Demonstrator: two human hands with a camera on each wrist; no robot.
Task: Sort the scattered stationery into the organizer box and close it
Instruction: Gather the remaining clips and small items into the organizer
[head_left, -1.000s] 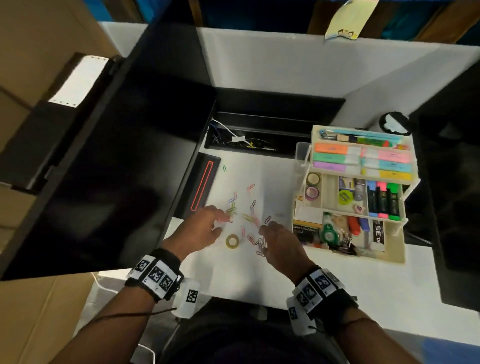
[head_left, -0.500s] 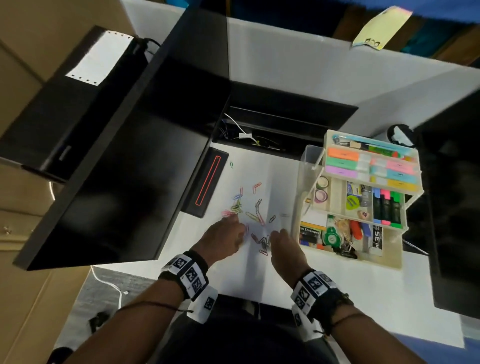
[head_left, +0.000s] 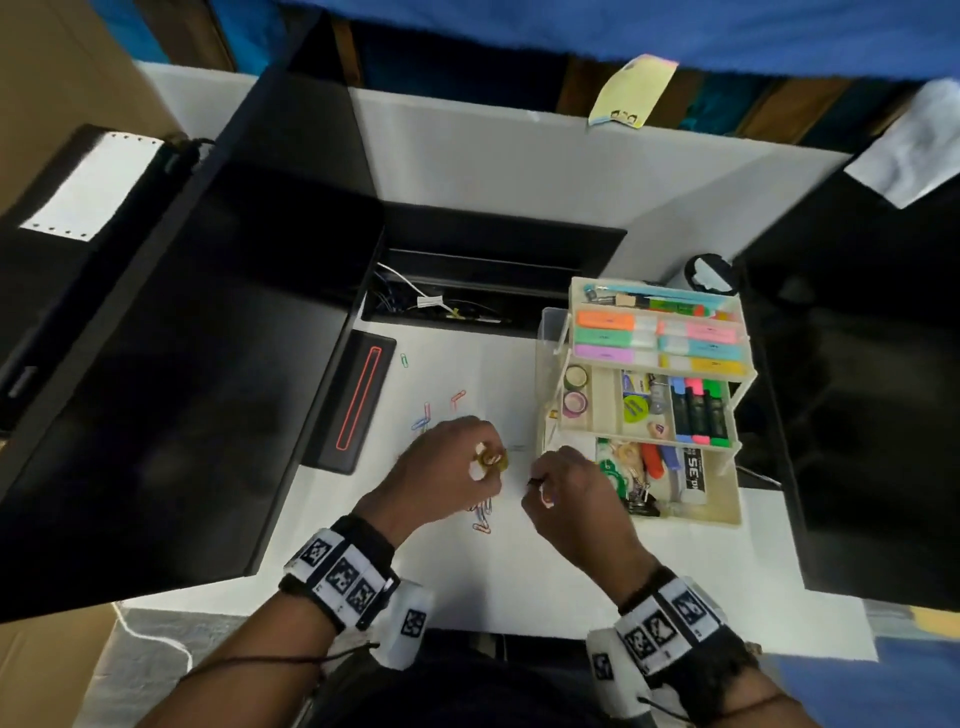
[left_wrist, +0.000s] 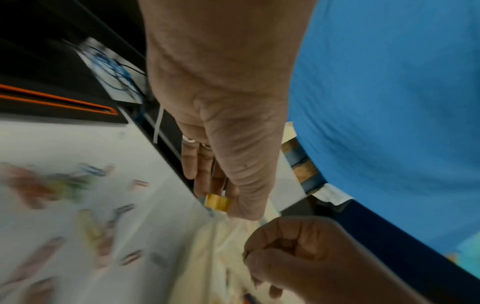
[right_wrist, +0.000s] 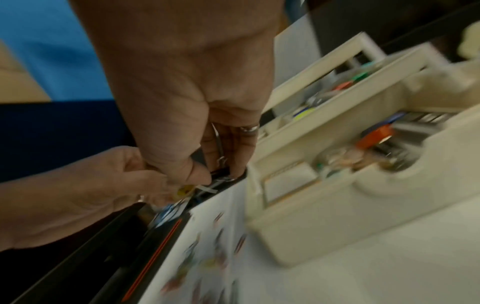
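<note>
My left hand is raised just above the white desk and pinches a small yellow tape roll; in the left wrist view the tape roll sits between thumb and fingertips of the left hand. My right hand is curled beside it, and in the right wrist view this right hand pinches thin paper clips. Coloured paper clips lie scattered under and beyond both hands. The cream organizer box stands open to the right, its tiers fanned out.
A black monitor leans over the desk's left side, with a black bar with a red outline at its foot. A cable tray runs along the back. Highlighters and tape rolls fill the box's tiers.
The tape roll that lay on the desk between my hands is now held up in my left hand. My right hand has curled tighter and lifted towards the box.
</note>
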